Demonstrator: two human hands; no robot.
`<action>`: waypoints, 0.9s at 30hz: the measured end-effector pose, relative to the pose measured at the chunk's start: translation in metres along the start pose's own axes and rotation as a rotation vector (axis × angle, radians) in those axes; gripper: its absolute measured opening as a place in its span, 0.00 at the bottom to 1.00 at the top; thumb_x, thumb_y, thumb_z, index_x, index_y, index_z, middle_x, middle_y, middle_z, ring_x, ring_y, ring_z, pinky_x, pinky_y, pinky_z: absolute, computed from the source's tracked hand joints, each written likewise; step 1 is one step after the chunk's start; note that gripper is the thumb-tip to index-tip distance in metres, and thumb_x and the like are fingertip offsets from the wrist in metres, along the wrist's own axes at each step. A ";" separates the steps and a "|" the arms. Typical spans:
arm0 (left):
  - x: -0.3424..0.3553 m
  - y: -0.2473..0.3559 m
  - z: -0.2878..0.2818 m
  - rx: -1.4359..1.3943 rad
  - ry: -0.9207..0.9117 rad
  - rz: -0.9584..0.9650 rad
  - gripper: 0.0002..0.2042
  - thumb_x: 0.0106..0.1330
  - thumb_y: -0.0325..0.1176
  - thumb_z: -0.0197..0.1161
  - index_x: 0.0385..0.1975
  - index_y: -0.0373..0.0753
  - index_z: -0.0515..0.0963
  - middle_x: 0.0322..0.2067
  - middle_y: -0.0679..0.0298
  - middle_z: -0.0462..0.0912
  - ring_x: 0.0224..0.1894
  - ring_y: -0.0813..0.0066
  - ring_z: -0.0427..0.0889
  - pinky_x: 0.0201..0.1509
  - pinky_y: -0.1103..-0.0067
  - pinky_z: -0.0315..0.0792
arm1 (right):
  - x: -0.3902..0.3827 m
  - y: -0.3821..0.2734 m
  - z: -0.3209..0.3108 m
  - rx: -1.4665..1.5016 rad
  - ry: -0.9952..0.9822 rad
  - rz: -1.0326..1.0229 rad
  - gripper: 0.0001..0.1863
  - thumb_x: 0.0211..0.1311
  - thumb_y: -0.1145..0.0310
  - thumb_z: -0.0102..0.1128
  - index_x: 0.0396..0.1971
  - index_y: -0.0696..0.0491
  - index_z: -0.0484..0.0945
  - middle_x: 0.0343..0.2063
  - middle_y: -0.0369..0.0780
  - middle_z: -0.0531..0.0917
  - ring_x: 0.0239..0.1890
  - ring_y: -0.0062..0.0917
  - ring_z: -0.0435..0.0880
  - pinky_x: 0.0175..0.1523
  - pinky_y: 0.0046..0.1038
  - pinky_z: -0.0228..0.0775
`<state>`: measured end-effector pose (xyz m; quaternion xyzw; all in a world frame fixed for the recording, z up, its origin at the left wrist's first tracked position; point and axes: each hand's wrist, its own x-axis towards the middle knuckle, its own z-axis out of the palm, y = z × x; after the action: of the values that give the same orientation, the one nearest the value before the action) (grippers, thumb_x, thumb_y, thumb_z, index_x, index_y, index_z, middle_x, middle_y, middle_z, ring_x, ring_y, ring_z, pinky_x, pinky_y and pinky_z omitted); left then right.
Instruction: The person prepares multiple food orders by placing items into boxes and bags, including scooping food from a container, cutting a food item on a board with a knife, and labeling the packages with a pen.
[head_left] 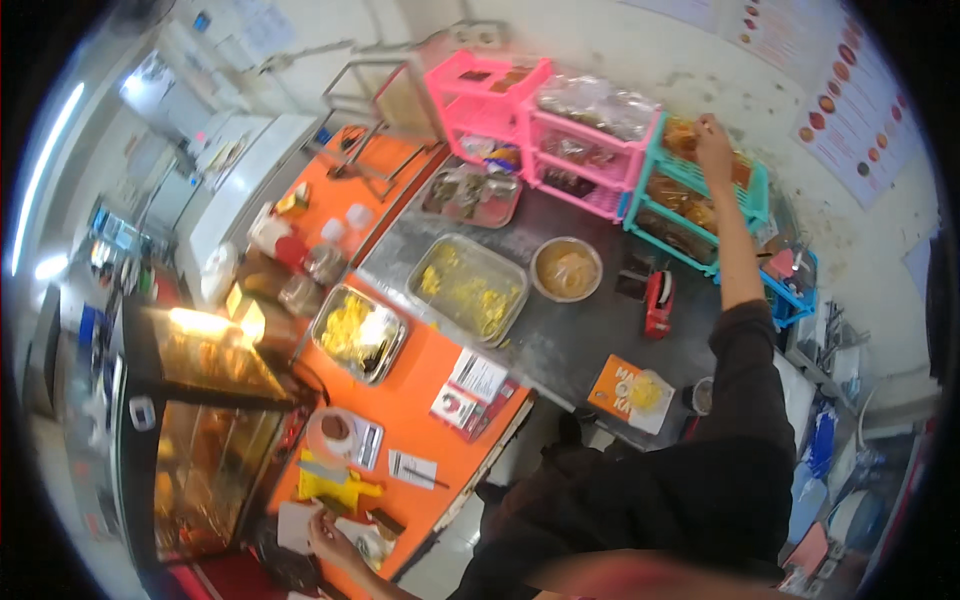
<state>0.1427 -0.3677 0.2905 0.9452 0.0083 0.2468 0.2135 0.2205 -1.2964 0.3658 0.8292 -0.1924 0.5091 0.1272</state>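
Observation:
My right hand (712,150) reaches up to the top tier of a teal rack (660,215). Its fingers are closed beside orange-brown packets (680,137); whatever they pinch is too small to name. Low on the left, my left hand (333,540) is closed at the edge of a flat white sheet of paper (297,526), over the orange counter's near end. A yellow plastic bag (340,487) lies just beyond that hand, and a small clear packet (372,545) is beside it.
A glass-sided warming cabinet (215,470) stands at the left. On the grey table are a tray with yellow food bits (470,290), a round bowl (566,269), a red stapler (658,303) and an orange box (612,385). Pink racks (590,150) line the wall. A scale (368,443) sits on the orange counter.

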 end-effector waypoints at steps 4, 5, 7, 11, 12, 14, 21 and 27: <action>-0.003 -0.003 -0.029 -0.145 0.049 0.028 0.10 0.58 0.18 0.52 0.37 0.31 0.78 0.34 0.55 0.81 0.38 0.61 0.79 0.43 0.72 0.72 | 0.019 -0.125 -0.091 0.387 0.072 -0.174 0.11 0.47 0.84 0.57 0.32 0.56 0.77 0.38 0.39 0.78 0.37 0.30 0.80 0.39 0.29 0.72; -0.008 -0.018 -0.022 -0.239 0.131 0.035 0.12 0.56 0.18 0.51 0.38 0.31 0.78 0.35 0.55 0.81 0.40 0.61 0.79 0.46 0.72 0.71 | 0.013 -0.172 -0.117 0.583 0.080 -0.145 0.09 0.48 0.83 0.59 0.31 0.56 0.78 0.37 0.39 0.78 0.37 0.30 0.79 0.40 0.27 0.72; -0.004 0.007 -0.031 -0.501 0.076 -0.063 0.16 0.49 0.21 0.58 0.40 0.33 0.79 0.39 0.56 0.82 0.47 0.61 0.78 0.55 0.70 0.69 | -0.010 -0.293 -0.154 0.873 0.025 -0.131 0.07 0.49 0.82 0.61 0.30 0.56 0.79 0.36 0.39 0.78 0.37 0.29 0.78 0.41 0.25 0.72; 0.028 0.027 -0.041 -0.538 0.022 0.191 0.14 0.52 0.19 0.60 0.39 0.35 0.80 0.40 0.57 0.80 0.46 0.60 0.77 0.53 0.70 0.68 | -0.091 -0.516 -0.235 1.448 -0.150 -0.250 0.07 0.47 0.84 0.64 0.27 0.57 0.79 0.33 0.38 0.79 0.36 0.26 0.78 0.40 0.24 0.71; 0.034 0.026 -0.053 -0.586 0.086 0.250 0.14 0.50 0.21 0.64 0.39 0.38 0.80 0.40 0.58 0.79 0.44 0.59 0.77 0.52 0.71 0.68 | -0.112 -0.563 -0.253 1.619 -0.276 -0.253 0.07 0.46 0.84 0.64 0.26 0.57 0.78 0.32 0.38 0.79 0.36 0.25 0.78 0.40 0.24 0.71; 0.044 0.004 -0.071 -0.598 0.083 0.296 0.13 0.48 0.23 0.66 0.36 0.39 0.81 0.36 0.61 0.80 0.42 0.59 0.77 0.51 0.72 0.68 | -0.153 -0.647 -0.285 1.820 -0.456 -0.302 0.07 0.46 0.84 0.64 0.25 0.57 0.78 0.31 0.38 0.78 0.36 0.24 0.78 0.39 0.24 0.71; 0.006 -0.178 -0.105 -0.642 -0.036 0.142 0.05 0.50 0.22 0.66 0.27 0.39 0.83 0.28 0.65 0.82 0.36 0.69 0.79 0.45 0.76 0.70 | -0.250 -0.804 -0.359 2.028 -0.906 -0.204 0.05 0.48 0.84 0.62 0.22 0.59 0.75 0.32 0.36 0.77 0.34 0.20 0.76 0.34 0.19 0.69; -0.027 -0.303 -0.077 -0.687 -0.037 -0.519 0.04 0.52 0.22 0.66 0.28 0.35 0.83 0.30 0.60 0.84 0.37 0.75 0.80 0.41 0.78 0.72 | -0.291 -0.804 -0.384 1.894 -1.369 -0.302 0.06 0.49 0.83 0.63 0.25 0.59 0.75 0.31 0.36 0.75 0.34 0.19 0.75 0.35 0.20 0.68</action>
<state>0.1101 -0.0646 0.2153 0.7901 0.1595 0.1562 0.5708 0.1575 -0.3670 0.2662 0.7078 0.3343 -0.1224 -0.6101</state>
